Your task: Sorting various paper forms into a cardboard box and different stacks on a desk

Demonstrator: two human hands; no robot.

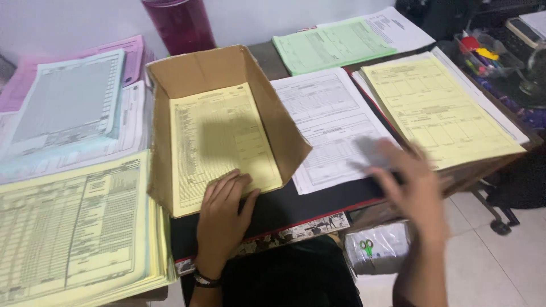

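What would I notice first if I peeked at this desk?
Probably the open brown cardboard box in the middle, with a yellow printed form lying inside and the left hand pressing flat on its lower edge. Next, the blurred right hand over the white form beside the box. Stacks of yellow, green, pink and blue papers lie all around.

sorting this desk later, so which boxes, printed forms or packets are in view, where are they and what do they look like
cardboard box: centre, brown, front open, yellow form inside under left hand
yellow stack: near left
blue and pink stacks: far left
white form: right of box, near blurred right hand
yellow stack: right
green sheet: far centre
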